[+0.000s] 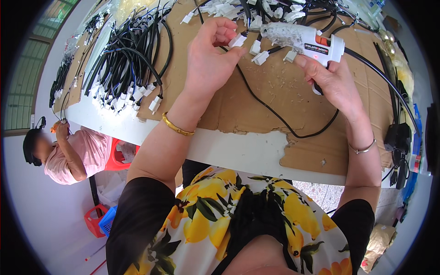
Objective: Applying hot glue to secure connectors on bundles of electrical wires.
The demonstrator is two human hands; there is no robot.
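My left hand (205, 64) pinches a small white plastic connector (237, 40) between thumb and fingers, over the cardboard. A dark wire end shows beside this connector. Wrapped in my right hand (337, 82) is a white hot glue gun (316, 49), its body lying sideways and its smeared nozzle end pointing left toward the connector. Nozzle and connector look apart. A black cord (366, 59) runs from the back of the gun to the right. Loose white connectors (260, 58) on cables lie just beyond and between my hands. A thin black cable (266, 107) loops across the cardboard below them.
A thick bundle of black cables (137, 48) with white connectors spreads at the left. More connectors (220, 10) pile up at the far edge. Torn cardboard (229, 110) covers part of the white table (215, 149). A black box (398, 137) with cords sits right. A co-worker (75, 156) sits left.
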